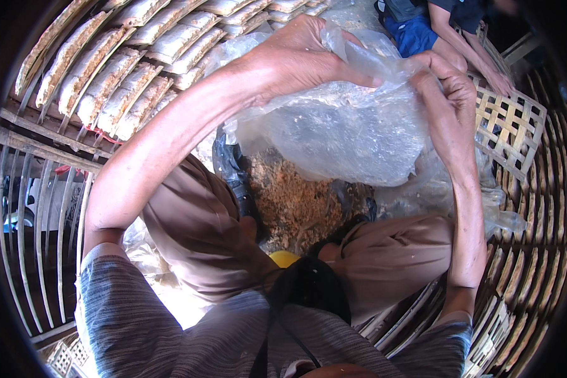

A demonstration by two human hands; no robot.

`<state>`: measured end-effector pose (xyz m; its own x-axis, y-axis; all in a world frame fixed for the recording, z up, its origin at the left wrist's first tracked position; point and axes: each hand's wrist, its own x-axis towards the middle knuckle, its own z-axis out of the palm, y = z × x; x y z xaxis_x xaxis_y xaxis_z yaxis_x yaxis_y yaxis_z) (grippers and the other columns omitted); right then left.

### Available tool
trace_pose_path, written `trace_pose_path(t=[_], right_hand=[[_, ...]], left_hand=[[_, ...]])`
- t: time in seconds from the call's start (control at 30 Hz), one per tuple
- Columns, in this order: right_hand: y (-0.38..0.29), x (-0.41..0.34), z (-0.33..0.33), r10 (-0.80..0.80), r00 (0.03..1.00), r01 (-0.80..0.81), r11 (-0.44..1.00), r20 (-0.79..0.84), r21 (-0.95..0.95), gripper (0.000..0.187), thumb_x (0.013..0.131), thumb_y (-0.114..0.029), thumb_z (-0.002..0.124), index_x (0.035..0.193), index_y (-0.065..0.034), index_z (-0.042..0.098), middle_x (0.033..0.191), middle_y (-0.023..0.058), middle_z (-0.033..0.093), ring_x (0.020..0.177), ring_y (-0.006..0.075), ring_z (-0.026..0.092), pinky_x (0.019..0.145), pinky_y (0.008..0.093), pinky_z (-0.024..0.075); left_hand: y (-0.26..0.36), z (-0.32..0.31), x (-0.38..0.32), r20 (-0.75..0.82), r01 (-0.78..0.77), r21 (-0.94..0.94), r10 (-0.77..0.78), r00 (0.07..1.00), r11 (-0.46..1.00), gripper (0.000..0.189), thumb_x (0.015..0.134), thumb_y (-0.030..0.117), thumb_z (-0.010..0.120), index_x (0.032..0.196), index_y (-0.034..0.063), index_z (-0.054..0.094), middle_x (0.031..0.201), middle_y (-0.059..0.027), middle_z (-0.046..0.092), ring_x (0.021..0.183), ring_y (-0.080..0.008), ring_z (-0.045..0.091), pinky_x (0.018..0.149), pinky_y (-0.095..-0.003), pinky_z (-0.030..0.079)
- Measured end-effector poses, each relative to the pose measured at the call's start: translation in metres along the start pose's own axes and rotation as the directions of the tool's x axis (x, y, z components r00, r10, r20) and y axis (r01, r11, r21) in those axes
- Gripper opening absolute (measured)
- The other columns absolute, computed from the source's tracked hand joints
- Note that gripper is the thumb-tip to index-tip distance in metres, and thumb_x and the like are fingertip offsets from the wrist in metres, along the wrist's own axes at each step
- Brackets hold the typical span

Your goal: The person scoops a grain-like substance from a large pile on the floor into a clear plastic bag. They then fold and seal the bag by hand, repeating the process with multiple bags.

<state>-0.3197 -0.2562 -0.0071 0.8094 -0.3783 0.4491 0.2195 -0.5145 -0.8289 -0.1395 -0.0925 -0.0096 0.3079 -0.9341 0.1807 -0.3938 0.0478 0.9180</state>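
Observation:
My left hand [307, 54] grips the upper edge of a clear plastic bag or sheet [340, 127], with the thumb pointing to the right. My right hand [446, 90] pinches the same plastic at its right end. Between the two hands the film is bunched and wrinkled, and its lower part hangs above a patch of orange-brown crumbly material [283, 198] on the ground between my legs. Whether the plastic is one layer or two, I cannot tell. More crumpled clear plastic [420, 201] lies below my right hand.
Pale slabs with crumbly brown edges [108, 90] lie in rows on slatted racks [47, 137] at the upper left. More slabs [543, 198] line the right side. Another person's hand [501, 85] touches a woven bamboo tray [510, 123]. Something yellow [283, 259] shows between my legs.

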Motion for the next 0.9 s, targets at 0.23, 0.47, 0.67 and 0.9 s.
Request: trace_pose_path(t=[0.23, 0.47, 0.67, 0.9], right_hand=[[-0.011, -0.006, 0.008, 0.006, 0.995, -0.015, 0.996, -0.098, -0.088, 0.015, 0.102, -0.015, 0.071, 0.106, -0.0037, 0.08, 0.072, -0.006, 0.067, 0.063, -0.0016, 0.051, 0.056, 0.0188, 0.0371], [-0.002, -0.005, 0.0, -0.068, 0.995, 0.063, 0.995, -0.068, -0.074, 0.018, 0.103, -0.017, 0.071, 0.11, -0.0041, 0.082, 0.081, -0.0021, 0.075, 0.069, 0.001, 0.057, 0.06, 0.0211, 0.0428], [-0.005, -0.003, -0.002, 0.03, 0.994, -0.031, 0.999, -0.108, -0.007, 0.021, 0.105, -0.022, 0.071, 0.104, -0.0054, 0.082, 0.079, -0.0008, 0.075, 0.066, 0.0014, 0.058, 0.061, 0.0218, 0.0438], [0.001, 0.001, -0.011, 0.066, 0.97, -0.072, 0.997, -0.233, -0.017, 0.025, 0.106, -0.028, 0.07, 0.101, -0.0067, 0.082, 0.08, 0.0018, 0.076, 0.065, 0.0044, 0.061, 0.062, 0.0233, 0.0461]], left_hand=[[0.008, -0.002, 0.0, 0.003, -0.016, 0.029, 0.016, 1.0, 0.999, 0.043, 0.085, 0.042, 0.091, 0.11, 0.0072, 0.083, 0.092, -0.0041, 0.079, 0.088, -0.0132, 0.073, 0.084, -0.0292, 0.054], [0.005, 0.01, -0.001, 0.037, -0.012, 0.041, 0.011, 0.999, 0.999, 0.053, 0.084, 0.045, 0.091, 0.115, 0.0035, 0.08, 0.094, -0.0085, 0.079, 0.092, -0.0163, 0.074, 0.086, -0.0324, 0.057], [0.001, -0.003, -0.004, 0.038, 0.1, 0.072, -0.103, 0.994, 0.992, 0.059, 0.083, 0.04, 0.092, 0.124, 0.0003, 0.076, 0.109, -0.0166, 0.079, 0.106, -0.0258, 0.075, 0.099, -0.0395, 0.057], [0.002, -0.002, -0.005, 0.141, 0.018, 0.052, -0.025, 0.99, 0.998, 0.039, 0.088, 0.031, 0.087, 0.113, 0.0026, 0.08, 0.103, -0.0099, 0.08, 0.096, -0.0173, 0.075, 0.092, -0.0336, 0.058]])
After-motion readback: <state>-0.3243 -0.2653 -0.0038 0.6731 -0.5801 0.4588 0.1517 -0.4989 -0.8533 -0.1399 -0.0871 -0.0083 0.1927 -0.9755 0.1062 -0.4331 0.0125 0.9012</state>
